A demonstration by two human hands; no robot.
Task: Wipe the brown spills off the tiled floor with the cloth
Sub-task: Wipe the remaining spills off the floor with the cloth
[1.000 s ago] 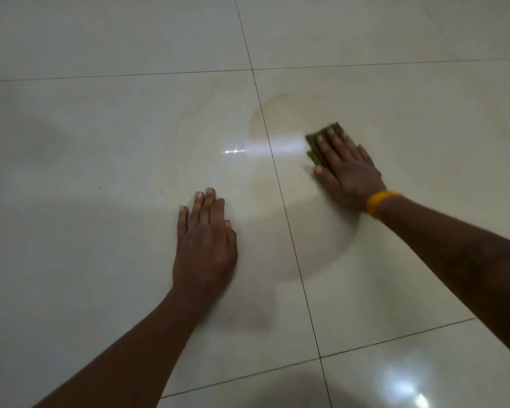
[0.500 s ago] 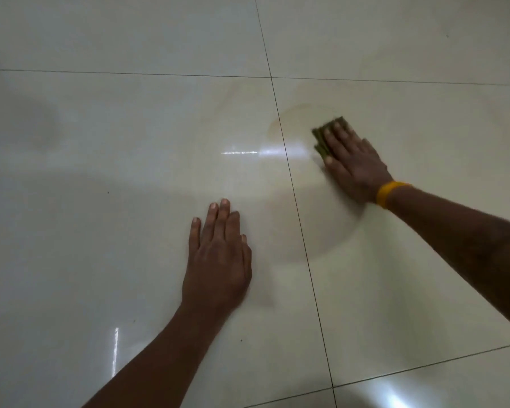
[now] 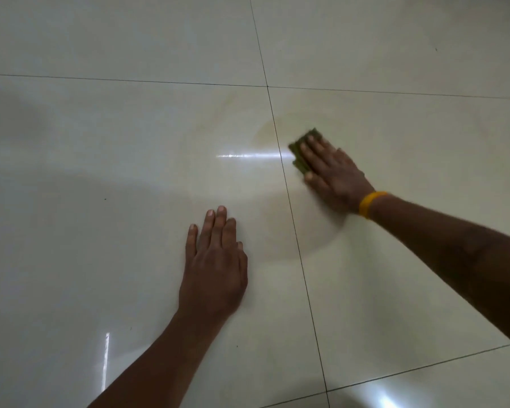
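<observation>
Looking down on a glossy cream tiled floor [image 3: 86,172], the view takes in large square tiles split by thin dark grout lines; one runs far to near just right of centre and others cross it at the far side and near the right corner. On the left the surface carries soft grey shadows and a short bright streak of reflected light [image 3: 106,360] near the bottom edge. The left hand [image 3: 215,260] rests flat on the floor near the middle, palm down, fingers straight and close together, holding nothing. Beyond it a horizontal glare [image 3: 248,156] crosses the tile. A faint brown spill [image 3: 265,134] rings the grout line as a pale stain, its curved edge reaching nearer on the right tile. Right of the line, the right hand [image 3: 333,175] presses a folded green cloth [image 3: 299,151] onto the floor, fingers extended and laid flat over it, the cloth's left edge showing past the fingertips. A yellow wristband [image 3: 370,203] circles that wrist. Another bright reflection sits at the near right corner.
</observation>
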